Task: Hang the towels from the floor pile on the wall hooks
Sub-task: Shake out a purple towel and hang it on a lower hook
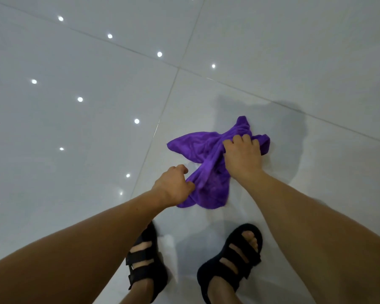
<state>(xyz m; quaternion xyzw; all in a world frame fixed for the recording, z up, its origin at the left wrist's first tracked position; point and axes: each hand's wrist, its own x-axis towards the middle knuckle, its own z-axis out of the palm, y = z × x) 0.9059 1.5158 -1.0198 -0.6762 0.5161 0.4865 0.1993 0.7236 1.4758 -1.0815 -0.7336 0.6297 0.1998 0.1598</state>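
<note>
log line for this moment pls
stage: pickup | towel: purple, bunched on floor | left hand: grips near end | right hand: grips middle | hung: not yet

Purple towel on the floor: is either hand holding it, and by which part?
Both. The left hand pinches the purple towel at its near left edge; the right hand grips the bunched cloth toward its far end.

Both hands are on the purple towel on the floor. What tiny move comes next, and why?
Probably lift the crumpled purple cloth towel up off the glossy white tiled floor. The left hand pinches its near end and the right hand grips its bunched middle, but it lies on the tiles and no wall hooks are in view.
</note>
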